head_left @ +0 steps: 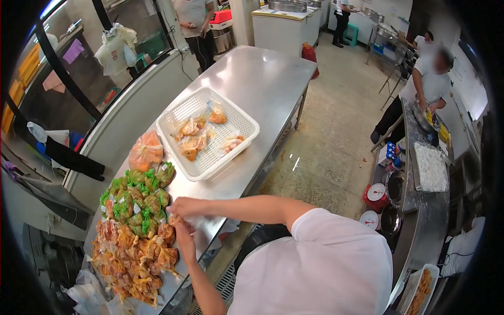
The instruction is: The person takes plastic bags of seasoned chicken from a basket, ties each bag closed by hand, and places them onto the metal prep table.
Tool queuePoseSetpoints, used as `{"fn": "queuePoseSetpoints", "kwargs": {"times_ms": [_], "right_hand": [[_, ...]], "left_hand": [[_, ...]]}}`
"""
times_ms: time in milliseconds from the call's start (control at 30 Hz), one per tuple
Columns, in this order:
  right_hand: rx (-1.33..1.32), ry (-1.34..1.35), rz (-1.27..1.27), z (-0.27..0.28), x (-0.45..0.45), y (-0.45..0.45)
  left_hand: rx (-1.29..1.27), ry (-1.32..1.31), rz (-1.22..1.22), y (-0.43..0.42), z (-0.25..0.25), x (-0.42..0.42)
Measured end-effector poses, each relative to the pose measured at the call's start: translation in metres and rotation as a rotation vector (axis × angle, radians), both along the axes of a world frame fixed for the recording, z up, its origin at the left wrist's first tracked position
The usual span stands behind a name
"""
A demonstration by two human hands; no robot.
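Note:
My right hand [185, 207] and my left hand [182, 227] meet at the table's near edge, fingers closed and pinched together. They are at the top of a small plastic bag [167, 232] with orange-brown food in it; the hands partly hide it. Just beyond them is a pile of green-tied bags [137, 202] with greenish contents. Beside that, a heap of knotted clear bags [134, 257] of orange-brown food covers the table end. A larger bag of orange food [146, 150] sits behind the green-tied ones.
A white perforated basket [207, 170] with several bagged portions stands on the steel table [252, 73]. Loose plastic bags [86, 294] lie at the table's end. At right, a co-worker [428, 79] handles a metal bowl at a counter holding a white-filled tray [431, 167]. Scales [376, 192] stand below.

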State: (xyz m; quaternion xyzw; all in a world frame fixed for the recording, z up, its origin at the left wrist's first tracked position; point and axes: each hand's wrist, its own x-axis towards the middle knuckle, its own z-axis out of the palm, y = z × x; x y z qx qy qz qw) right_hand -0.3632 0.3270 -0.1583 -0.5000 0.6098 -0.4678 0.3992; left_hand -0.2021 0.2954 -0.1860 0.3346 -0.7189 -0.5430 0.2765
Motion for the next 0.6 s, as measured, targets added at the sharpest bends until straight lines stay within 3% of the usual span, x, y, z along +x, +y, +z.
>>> {"fn": "queuePoseSetpoints", "kwargs": {"times_ms": [33, 100, 233, 267, 300, 333, 400, 433, 467, 567, 600], "right_hand": [[-0.041, 0.182, 0.019, -0.011, 0.014, 0.000], [-0.119, 0.540, 0.055, -0.034, 0.043, 0.009], [-0.300, 0.467, 0.139, -0.037, 0.057, 0.039], [-0.276, 0.479, 0.204, -0.029, 0.051, 0.044], [-0.252, 0.486, 0.265, -0.024, 0.049, 0.047], [-0.450, 0.374, 0.215, -0.036, 0.047, 0.040], [-0.292, 0.410, 0.156, -0.041, 0.046, 0.031], [-0.217, 0.435, 0.129, -0.034, 0.043, 0.028], [-0.346, 0.456, 0.145, -0.040, 0.050, 0.026], [-0.247, 0.508, 0.211, -0.030, 0.055, 0.037], [-0.384, 0.507, 0.198, -0.042, 0.049, 0.038]], "left_hand": [[0.448, -0.024, 0.001, -0.004, 0.007, 0.007], [0.524, 0.244, 0.111, -0.004, 0.009, 0.000], [0.782, 0.691, 0.130, -0.032, -0.012, 0.013], [0.886, 0.781, 0.001, -0.037, -0.017, 0.021], [0.897, 0.735, 0.063, -0.037, -0.014, 0.021], [0.909, 0.685, 0.125, -0.031, -0.006, 0.018], [0.908, 0.606, 0.220, -0.002, 0.033, 0.001], [0.910, 0.604, 0.211, -0.013, 0.021, 0.005], [0.912, 0.602, 0.198, -0.033, 0.000, 0.012], [0.901, 0.638, 0.194, -0.046, -0.006, 0.019], [0.912, 0.622, 0.218, -0.051, -0.011, 0.023]]}}
